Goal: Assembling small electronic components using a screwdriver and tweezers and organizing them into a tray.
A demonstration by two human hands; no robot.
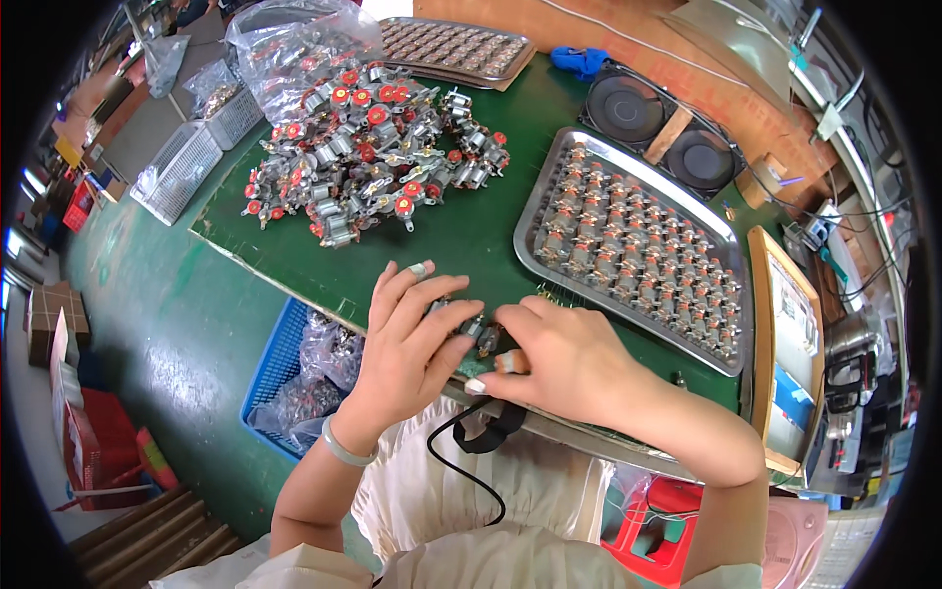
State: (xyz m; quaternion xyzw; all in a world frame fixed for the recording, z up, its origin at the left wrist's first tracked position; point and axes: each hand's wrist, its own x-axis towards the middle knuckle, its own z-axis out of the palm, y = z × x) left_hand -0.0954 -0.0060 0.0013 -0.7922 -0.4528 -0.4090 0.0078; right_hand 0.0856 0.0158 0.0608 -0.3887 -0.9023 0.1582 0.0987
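Note:
Near the front edge of the green table, my left hand [410, 344] curls its fingers and thumb around a small silvery metal part [474, 327], which looks like a tiny motor. Close beside it, my right hand [564, 355] is bent inward, its fingertips closed at the right end of the same row of parts. What those fingertips grip is mostly hidden. Tape wraps some fingertips on both hands. Beyond my hands lies a big heap of similar metal parts [363, 157], several with red discs. A metal tray [527, 236] at the right holds rows of upright parts.
A second filled tray [520, 69] and a clear plastic bag [294, 44] sit at the back. Two round black fans [628, 106] stand behind the near tray, with a wooden frame [760, 324] at its right. Below the table's left edge is a blue basket [263, 378] of bagged parts.

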